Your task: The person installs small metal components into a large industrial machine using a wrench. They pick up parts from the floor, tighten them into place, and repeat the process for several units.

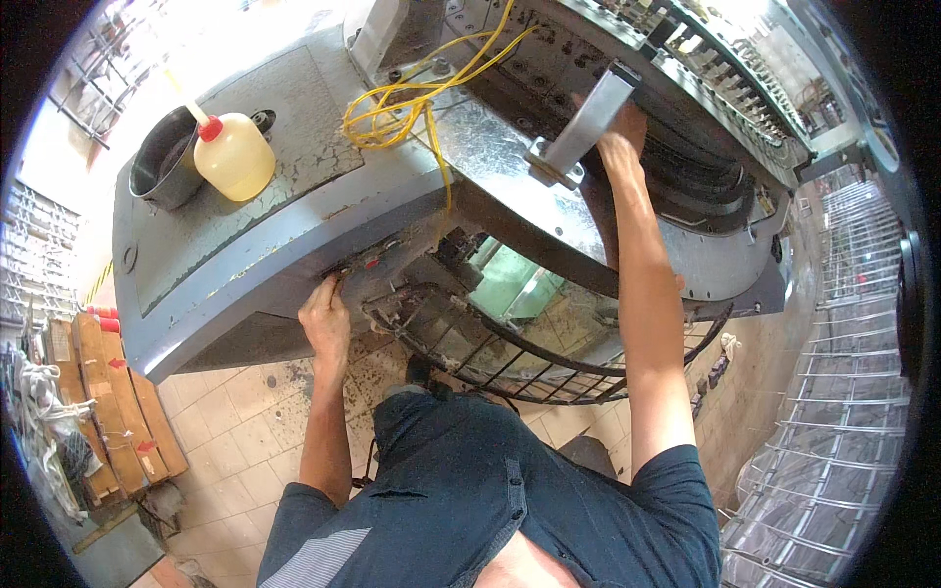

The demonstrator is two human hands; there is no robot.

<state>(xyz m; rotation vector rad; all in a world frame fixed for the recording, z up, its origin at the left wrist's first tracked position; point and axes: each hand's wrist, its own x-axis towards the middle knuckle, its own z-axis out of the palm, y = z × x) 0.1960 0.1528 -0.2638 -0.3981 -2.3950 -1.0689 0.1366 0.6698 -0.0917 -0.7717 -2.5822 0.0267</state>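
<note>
My left hand [325, 312] is at the underside of the grey machine's front edge, its fingers curled and their tips against a dark panel [377, 257] with a small red button or lamp [371, 263]. What the fingertips touch there is too small to make out. My right arm stretches forward over the shiny metal plate [490, 147] into the machine's dark recess. There my right hand [625, 132] is partly behind an upright metal bracket [591, 122], and its fingers are hidden. A loose bundle of yellow cord [392, 118] lies on the machine to the left of the bracket.
A pale squeeze bottle [235, 157] with a red cap stands beside a dark pot [165, 162] on the machine's left top. Below the plate curves a black wire basket [520, 363]. Wooden boards [118, 421] are at left, wire racks [833, 392] at right.
</note>
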